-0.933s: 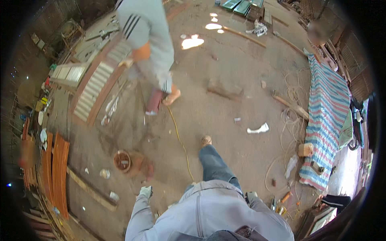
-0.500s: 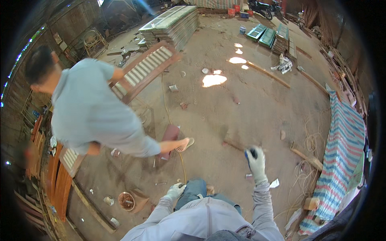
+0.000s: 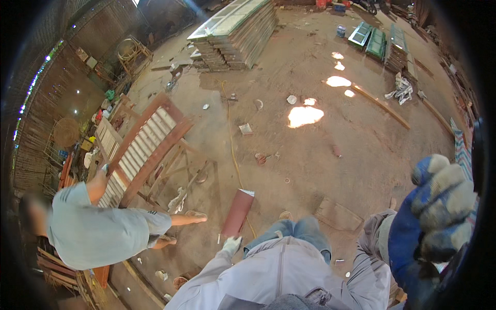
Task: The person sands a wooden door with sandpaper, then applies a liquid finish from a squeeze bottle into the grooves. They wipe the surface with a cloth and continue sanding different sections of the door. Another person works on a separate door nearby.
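My left hand (image 3: 232, 245), in a pale work glove, is low in front of my body. It overlaps the near end of a dark red flat sheet (image 3: 238, 213); whether it touches the sheet, and how its fingers lie, I cannot make out. My right hand (image 3: 436, 206), in a blue and off-white glove, is raised large and close at the right. Its fingers are curled in, hiding anything inside them. At the left, a person (image 3: 103, 232) in light grey-blue clothes has a hand on a brown louvered shutter (image 3: 150, 142), which leans on a wooden trestle (image 3: 183, 160).
Stacked louvered panels (image 3: 232, 36) stand at the back, with green-framed panels (image 3: 376, 42) further right. A yellow cord (image 3: 232, 150) runs along the floor. Wooden bars (image 3: 382, 106) and a flat brown piece (image 3: 338, 214) lie to the right. A striped sheet (image 3: 461, 147) hangs at the right edge.
My right hand has come up close at the right. The person has moved the shutter from mid-air onto the trestle. My view has shifted left.
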`<state>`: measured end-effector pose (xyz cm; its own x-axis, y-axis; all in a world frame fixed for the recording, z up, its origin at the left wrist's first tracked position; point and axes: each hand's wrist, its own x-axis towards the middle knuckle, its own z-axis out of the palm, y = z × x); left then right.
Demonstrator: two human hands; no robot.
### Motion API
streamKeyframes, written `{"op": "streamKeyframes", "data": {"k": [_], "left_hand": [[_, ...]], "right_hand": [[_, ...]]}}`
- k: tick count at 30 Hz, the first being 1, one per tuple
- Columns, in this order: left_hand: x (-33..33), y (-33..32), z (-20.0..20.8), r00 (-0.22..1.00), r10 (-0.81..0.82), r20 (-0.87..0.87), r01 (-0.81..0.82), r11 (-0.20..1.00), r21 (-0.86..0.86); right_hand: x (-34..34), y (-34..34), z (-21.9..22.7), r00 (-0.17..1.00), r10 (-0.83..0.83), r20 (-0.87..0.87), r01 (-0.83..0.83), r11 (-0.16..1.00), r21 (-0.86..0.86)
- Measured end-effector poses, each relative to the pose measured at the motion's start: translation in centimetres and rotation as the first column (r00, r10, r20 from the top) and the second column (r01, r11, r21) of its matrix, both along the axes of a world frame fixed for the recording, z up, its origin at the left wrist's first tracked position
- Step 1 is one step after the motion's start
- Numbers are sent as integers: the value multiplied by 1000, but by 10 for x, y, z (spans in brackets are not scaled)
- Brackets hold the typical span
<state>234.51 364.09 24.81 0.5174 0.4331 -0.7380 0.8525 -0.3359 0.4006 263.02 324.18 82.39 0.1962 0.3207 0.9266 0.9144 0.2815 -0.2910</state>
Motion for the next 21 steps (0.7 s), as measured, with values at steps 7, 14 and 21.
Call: {"op": "streamKeyframes", "data": {"k": [7, 14, 21], "left_hand": [[281, 25, 15, 889, -320, 328, 272, 945, 184], [467, 94, -36, 941, 55, 335, -57, 998, -3], [515, 160, -19, 956, 284, 66, -288, 955, 66]], "right_hand": [[179, 70, -13, 999, 32, -27, -32, 999, -3], [402, 148, -41, 991, 129, -47, -127, 991, 41], [627, 319, -35, 873, 465, -145, -443, 882, 159]]}}
